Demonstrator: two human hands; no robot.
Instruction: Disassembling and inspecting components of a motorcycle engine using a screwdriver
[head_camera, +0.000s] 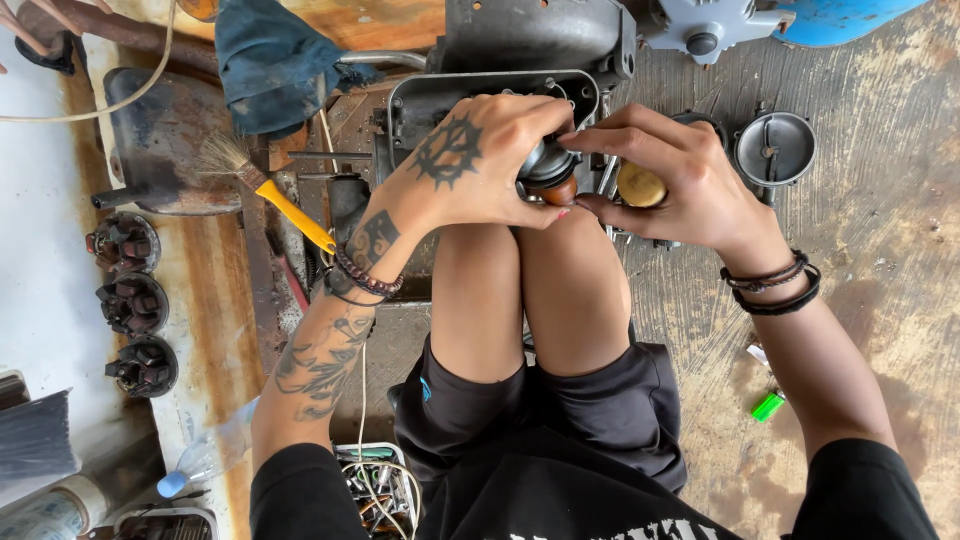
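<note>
My left hand (478, 160), tattooed on its back, is closed around a small dark metal engine part (548, 165) held just above my knees. My right hand (668, 175) pinches the same part with thumb and forefinger and has a round yellowish wooden knob (640, 185), like a tool handle, tucked against its palm. Both hands work over an open grey metal engine housing (440, 100) on the ground in front of my legs. Much of the small part is hidden by my fingers.
A yellow-handled brush (270, 195) lies left of the housing, beside a blue cloth (275, 60). Three round dark parts (130, 300) sit in a row at far left. A round metal cap (775, 148) lies at right, a green lighter (768, 406) on the concrete floor.
</note>
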